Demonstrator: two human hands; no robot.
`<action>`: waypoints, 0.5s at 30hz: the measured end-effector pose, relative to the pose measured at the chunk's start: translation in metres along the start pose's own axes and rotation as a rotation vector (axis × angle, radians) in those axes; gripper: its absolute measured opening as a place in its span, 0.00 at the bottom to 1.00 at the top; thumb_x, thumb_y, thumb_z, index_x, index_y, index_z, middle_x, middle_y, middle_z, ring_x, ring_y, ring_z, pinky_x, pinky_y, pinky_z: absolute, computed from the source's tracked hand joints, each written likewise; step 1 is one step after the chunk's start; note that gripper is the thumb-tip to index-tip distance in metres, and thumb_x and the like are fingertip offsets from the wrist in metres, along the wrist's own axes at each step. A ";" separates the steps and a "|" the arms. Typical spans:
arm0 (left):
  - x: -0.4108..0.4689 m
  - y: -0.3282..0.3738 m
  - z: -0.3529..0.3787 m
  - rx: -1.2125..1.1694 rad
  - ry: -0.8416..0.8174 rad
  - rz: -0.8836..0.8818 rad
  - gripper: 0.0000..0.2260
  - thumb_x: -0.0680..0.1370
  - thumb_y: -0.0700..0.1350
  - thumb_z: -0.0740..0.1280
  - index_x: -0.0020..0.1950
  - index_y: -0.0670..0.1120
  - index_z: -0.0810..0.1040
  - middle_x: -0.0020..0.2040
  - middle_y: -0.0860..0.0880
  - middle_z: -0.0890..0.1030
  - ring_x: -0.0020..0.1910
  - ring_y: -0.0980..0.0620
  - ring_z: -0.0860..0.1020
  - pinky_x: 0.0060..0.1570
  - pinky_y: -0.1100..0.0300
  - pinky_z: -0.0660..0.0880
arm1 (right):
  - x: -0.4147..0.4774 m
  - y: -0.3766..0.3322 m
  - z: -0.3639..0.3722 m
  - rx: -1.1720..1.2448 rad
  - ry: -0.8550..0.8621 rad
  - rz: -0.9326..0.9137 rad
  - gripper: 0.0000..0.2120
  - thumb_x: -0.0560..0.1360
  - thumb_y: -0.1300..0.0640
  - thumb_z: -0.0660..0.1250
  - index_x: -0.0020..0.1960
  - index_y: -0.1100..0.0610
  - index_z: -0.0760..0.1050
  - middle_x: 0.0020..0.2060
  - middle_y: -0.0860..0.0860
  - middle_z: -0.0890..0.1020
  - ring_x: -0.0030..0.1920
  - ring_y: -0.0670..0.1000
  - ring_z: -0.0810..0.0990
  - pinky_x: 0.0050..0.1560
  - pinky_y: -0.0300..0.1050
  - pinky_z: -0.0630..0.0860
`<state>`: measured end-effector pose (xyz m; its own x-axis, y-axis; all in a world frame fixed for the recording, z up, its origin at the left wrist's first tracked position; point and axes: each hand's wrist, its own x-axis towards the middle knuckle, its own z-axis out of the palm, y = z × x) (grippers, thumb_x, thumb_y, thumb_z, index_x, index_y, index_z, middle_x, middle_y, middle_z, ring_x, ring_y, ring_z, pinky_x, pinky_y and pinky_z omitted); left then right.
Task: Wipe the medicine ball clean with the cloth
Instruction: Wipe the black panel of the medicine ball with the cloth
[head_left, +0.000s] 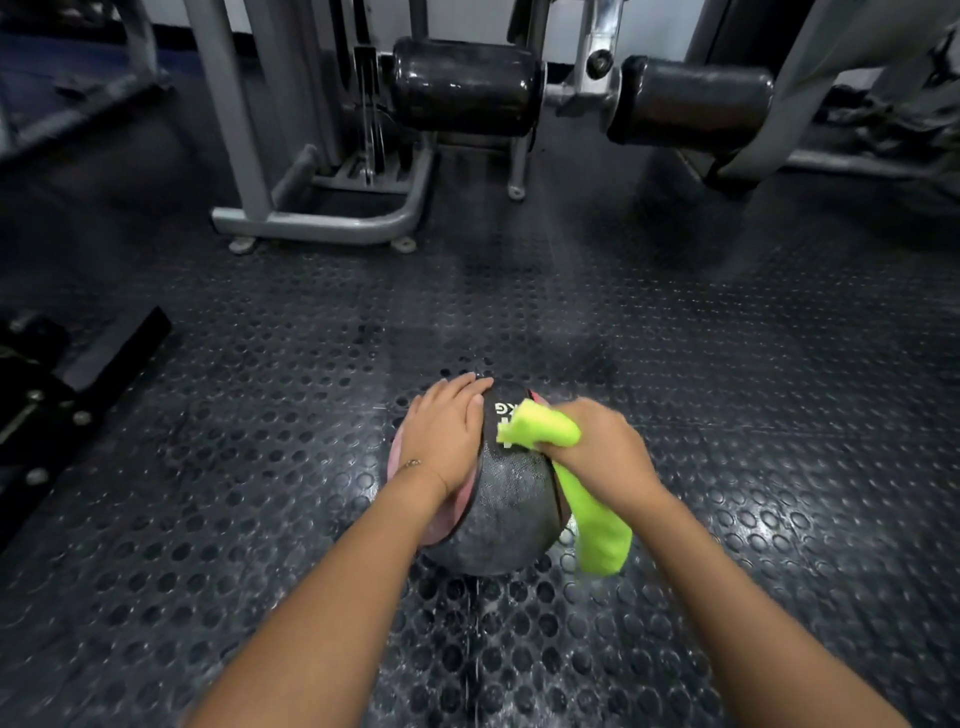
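A black and pink medicine ball (506, 512) rests on the studded rubber floor, low in the middle of the view. My left hand (444, 431) lies flat on the ball's upper left side, fingers together, holding it still. My right hand (597, 449) is closed around a neon green cloth (597, 525) and presses it against the ball's upper right side. One end of the cloth bunches above my fingers; the other end hangs down beside the ball. White lettering shows on the ball's top between my hands.
Black studded rubber flooring (260, 467) surrounds the ball. A grey weight machine frame (311, 223) with two black roller pads (465, 85) stands ahead. Dark equipment (57, 384) lies on the floor at the left.
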<state>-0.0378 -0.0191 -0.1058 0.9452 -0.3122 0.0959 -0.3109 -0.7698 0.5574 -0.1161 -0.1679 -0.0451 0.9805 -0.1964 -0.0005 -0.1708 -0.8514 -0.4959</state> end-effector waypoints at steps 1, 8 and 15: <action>0.002 -0.001 0.001 -0.002 0.000 0.002 0.18 0.83 0.48 0.48 0.71 0.56 0.67 0.73 0.55 0.66 0.74 0.52 0.60 0.74 0.52 0.53 | 0.009 -0.003 -0.002 -0.020 0.000 0.011 0.13 0.72 0.49 0.67 0.54 0.52 0.79 0.50 0.54 0.81 0.54 0.58 0.77 0.46 0.47 0.71; 0.017 -0.011 0.002 -0.054 -0.002 -0.027 0.19 0.83 0.46 0.48 0.70 0.53 0.70 0.71 0.52 0.69 0.72 0.52 0.64 0.73 0.56 0.56 | -0.015 -0.002 0.012 0.035 0.044 0.014 0.13 0.72 0.48 0.66 0.54 0.51 0.77 0.50 0.53 0.80 0.54 0.57 0.76 0.47 0.48 0.71; 0.027 -0.012 0.005 -0.059 -0.016 -0.013 0.18 0.83 0.47 0.48 0.70 0.53 0.70 0.71 0.52 0.69 0.72 0.53 0.63 0.73 0.56 0.56 | 0.021 -0.007 0.006 0.109 0.059 0.100 0.07 0.71 0.52 0.68 0.47 0.54 0.79 0.46 0.55 0.82 0.51 0.60 0.78 0.43 0.48 0.71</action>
<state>-0.0089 -0.0217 -0.1140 0.9473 -0.3115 0.0750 -0.2913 -0.7398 0.6065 -0.0937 -0.1635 -0.0471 0.9510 -0.3091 -0.0050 -0.2530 -0.7689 -0.5872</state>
